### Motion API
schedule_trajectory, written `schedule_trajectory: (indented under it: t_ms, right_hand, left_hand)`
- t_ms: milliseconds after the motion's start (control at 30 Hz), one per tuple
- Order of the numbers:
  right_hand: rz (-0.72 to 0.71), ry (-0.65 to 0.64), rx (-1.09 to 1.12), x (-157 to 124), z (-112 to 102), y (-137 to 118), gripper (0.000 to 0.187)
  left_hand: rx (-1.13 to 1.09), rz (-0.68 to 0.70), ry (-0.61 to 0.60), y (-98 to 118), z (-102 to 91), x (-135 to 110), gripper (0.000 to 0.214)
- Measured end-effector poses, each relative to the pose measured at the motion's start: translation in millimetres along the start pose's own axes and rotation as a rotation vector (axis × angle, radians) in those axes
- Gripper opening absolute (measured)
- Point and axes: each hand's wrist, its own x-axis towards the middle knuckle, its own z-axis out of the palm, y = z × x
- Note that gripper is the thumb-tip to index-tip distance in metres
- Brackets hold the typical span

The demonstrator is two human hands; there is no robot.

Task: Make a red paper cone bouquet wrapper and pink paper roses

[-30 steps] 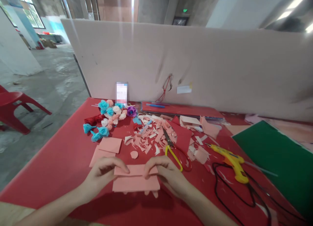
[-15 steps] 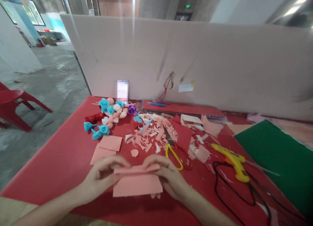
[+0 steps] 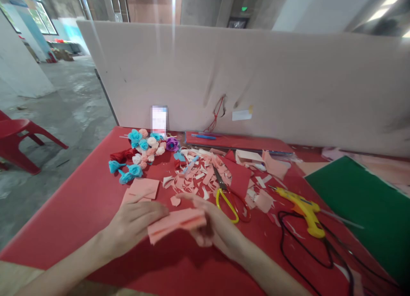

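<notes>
A folded piece of pink paper [image 3: 177, 222] is held above the red table, tilted with its right end higher. My left hand [image 3: 137, 221] is closed on its left end, fingers over the top. At the right end, my right hand [image 3: 209, 223] grips the paper, its thumb and lower fingers partly behind it and one finger stretched out above. Past my left hand lie flat pink paper pieces [image 3: 145, 188], partly covered by that hand. A small pink paper cutout [image 3: 175, 200] rests just beyond the held paper.
Scissors [image 3: 224, 189] with yellow and red handles lie by a heap of pink scraps [image 3: 192, 180]. A yellow glue gun [image 3: 303, 208] with a black cable lies right, near a green board [image 3: 361, 206]. Paper flowers [image 3: 141, 150] and a phone [image 3: 159, 120] are back left; a white panel [image 3: 256, 69] stands behind.
The pink paper has gone from a wide sheet with a rolled top edge to a narrower, tilted folded strip. My left hand has turned over its end; my right finger has stretched out.
</notes>
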Motion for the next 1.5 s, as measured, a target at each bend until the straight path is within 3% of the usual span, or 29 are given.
schedule_trajectory:
  t_ms: [67,133,233,400,533,833,1033,1167,1333,1500]
  right_hand:
    - [-0.201,0.108,-0.196,4,-9,-2,0.045]
    - [-0.350,0.118,-0.379,6,-16,-6,0.048]
    - [-0.318,-0.048,-0.470,5,-16,-9,0.048]
    - [-0.222,-0.033,-0.350,3,-5,-5,0.031]
    - [-0.187,-0.044,-0.333,1,-5,-4,0.025]
    - [-0.188,-0.090,-0.277,-2,-3,-4,0.027]
    - [-0.160,-0.090,-0.243,-1,-3,-1,0.026]
    - [-0.137,-0.021,-0.115,-1,-3,4,0.019]
    - [-0.103,-0.061,0.048,-2,3,7,0.014]
    - [-0.105,-0.026,0.159,-5,10,6,0.010]
  left_hand:
    - [-0.078,-0.190,0.091,3,2.4,3,0.015]
    - [-0.226,-0.457,0.084,8,3.8,7,0.013]
    - [-0.484,-0.776,-0.014,15,5.2,13,0.017]
    - [-0.816,-0.971,-0.132,19,5.6,19,0.018]
    - [-1.002,-1.022,-0.150,19,3.2,19,0.020]
    - [-1.127,-1.098,-0.208,21,3.8,17,0.031]
    - [-1.015,-1.217,-0.030,16,10.0,8,0.032]
    - [-1.240,-1.140,0.025,15,11.0,3,0.021]
    - [-1.626,-1.083,0.070,19,11.6,7,0.011]
    - [-1.741,-0.983,0.136,22,13.6,9,0.011]
